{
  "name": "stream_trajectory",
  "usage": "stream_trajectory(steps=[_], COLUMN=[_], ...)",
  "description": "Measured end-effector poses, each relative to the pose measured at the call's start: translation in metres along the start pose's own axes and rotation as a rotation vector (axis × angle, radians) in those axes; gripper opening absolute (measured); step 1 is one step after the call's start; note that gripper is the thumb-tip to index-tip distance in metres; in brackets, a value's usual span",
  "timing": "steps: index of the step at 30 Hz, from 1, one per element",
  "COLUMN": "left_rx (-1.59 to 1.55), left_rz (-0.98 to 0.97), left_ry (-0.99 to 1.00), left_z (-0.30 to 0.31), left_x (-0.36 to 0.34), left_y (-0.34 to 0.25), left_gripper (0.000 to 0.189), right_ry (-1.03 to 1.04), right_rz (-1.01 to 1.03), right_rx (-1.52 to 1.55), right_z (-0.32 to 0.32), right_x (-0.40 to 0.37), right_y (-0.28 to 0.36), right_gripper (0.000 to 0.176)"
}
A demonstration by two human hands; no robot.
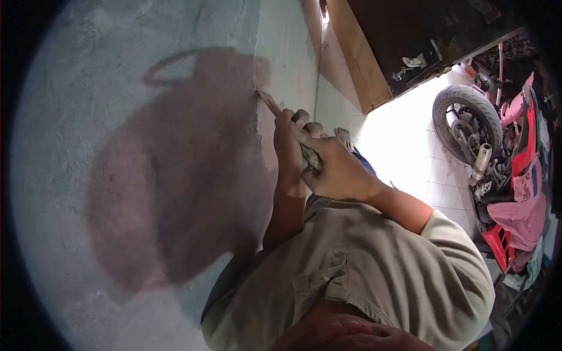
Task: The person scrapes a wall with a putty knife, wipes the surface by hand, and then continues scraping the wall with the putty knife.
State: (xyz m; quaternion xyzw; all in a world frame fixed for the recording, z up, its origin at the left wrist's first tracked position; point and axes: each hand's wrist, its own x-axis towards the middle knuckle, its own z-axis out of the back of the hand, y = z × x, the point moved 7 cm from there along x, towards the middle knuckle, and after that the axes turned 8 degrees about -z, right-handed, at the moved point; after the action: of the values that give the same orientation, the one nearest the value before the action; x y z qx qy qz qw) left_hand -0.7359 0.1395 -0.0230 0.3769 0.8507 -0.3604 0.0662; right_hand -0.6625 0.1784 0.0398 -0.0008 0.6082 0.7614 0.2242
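Note:
A narrow flat-bladed scraper point(268, 103) reaches up and left from my two hands. Its tip meets the grey wall point(64, 175) beside a rough vertical edge in the surface coating. My left hand point(287, 143) is closed around the tool just behind the blade, with dusty fingertips showing. Close against it, my right hand point(344, 171) is wrapped round the rear part, and a dusty grey portion shows between the hands. Much of the handle is hidden by my fingers. The large shadow of my head and arms falls over the wall.
To the right, a motorcycle wheel point(468, 124) and silver exhaust point(480, 162) stand over white floor tiles point(448, 199), with pink cloth point(518, 219) draped near red bodywork. A dark panel point(439, 35) with a brown edge point(358, 58) juts in at upper right. Bare toes point(342, 136) show beyond my hands.

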Motion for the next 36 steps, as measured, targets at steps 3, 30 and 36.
stream_trajectory(steps=[3, 30, 36], left_rx=[0.132, 0.227, 0.184], left_rz=[-0.045, -0.026, -0.012], left_ry=[0.067, -0.065, 0.016], left_z=[-0.01, -0.008, -0.015], left_x=[0.001, 0.014, 0.012], left_y=[-0.004, -0.005, 0.001], left_gripper=[0.03, 0.022, 0.024], right_ry=[-0.063, 0.014, -0.065], right_rz=[0.142, 0.201, 0.235], right_rx=[0.0, 0.114, 0.121], right_z=[0.01, 0.02, 0.025], right_x=[0.0, 0.01, 0.013], right_y=[0.013, 0.007, 0.0], right_gripper=[0.071, 0.075, 0.072])
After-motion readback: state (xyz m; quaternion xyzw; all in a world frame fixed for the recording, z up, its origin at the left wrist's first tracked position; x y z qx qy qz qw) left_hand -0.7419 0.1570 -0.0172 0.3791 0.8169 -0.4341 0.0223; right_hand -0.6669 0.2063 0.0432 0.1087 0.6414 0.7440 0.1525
